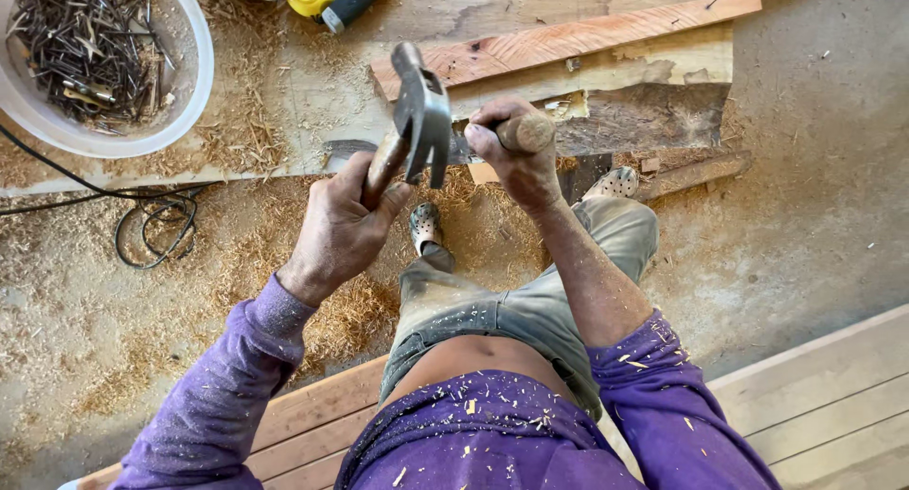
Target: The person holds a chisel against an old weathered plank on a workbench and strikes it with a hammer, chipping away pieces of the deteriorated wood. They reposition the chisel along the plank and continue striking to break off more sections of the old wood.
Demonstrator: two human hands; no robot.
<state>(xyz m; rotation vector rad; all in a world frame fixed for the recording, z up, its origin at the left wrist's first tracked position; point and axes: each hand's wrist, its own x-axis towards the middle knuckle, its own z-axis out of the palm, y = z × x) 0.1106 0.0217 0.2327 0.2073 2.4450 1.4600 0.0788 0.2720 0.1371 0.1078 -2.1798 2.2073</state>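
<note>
hammer [417, 111] gripped by its wooden shaft in left hand [343, 227], right hand [516, 159] fisted around chisel handle [526, 132] just beside, no strike landed yet.

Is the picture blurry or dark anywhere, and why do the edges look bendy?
Head view: bright, even daylight with soft shadows; the hammer in the left hand is slightly motion-blurred; the right hand is sharp; the wide lens curves the bucket of nails at the edge.
</note>
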